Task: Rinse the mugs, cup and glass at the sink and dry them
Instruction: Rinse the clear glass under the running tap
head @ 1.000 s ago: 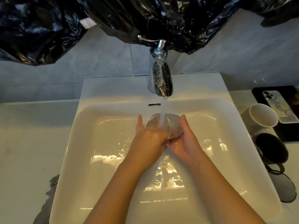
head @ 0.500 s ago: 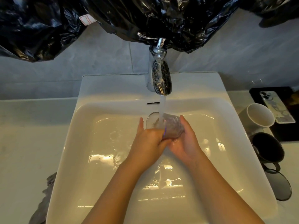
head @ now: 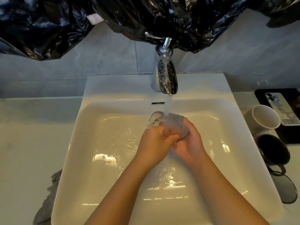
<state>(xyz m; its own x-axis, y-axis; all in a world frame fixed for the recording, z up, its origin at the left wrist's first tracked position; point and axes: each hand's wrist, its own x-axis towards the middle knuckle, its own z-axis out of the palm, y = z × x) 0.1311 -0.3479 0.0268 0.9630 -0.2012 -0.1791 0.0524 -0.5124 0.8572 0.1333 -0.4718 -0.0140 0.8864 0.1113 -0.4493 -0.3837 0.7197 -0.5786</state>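
Observation:
A clear glass (head: 174, 123) lies tilted on its side under the running water from the chrome tap (head: 165, 73), its mouth facing left. My right hand (head: 189, 142) cups and grips the glass from the right and below. My left hand (head: 155, 142) holds it from the left, fingers curled across its side. Both are over the middle of the white sink (head: 90, 143). On the counter to the right stand a white cup (head: 264, 116) and a black mug (head: 272, 149).
A phone (head: 282, 108) lies on a black tray (head: 292, 132) at the far right. A dark round lid or coaster (head: 284, 190) sits near the black mug. A grey cloth (head: 47, 200) hangs at the sink's left front. Black plastic sheeting (head: 178, 21) hangs above the tap.
The glass has been turned further onto its side under the stream, mouth now to the left. My left fingers have curled over its side; both hands stay in the same place.

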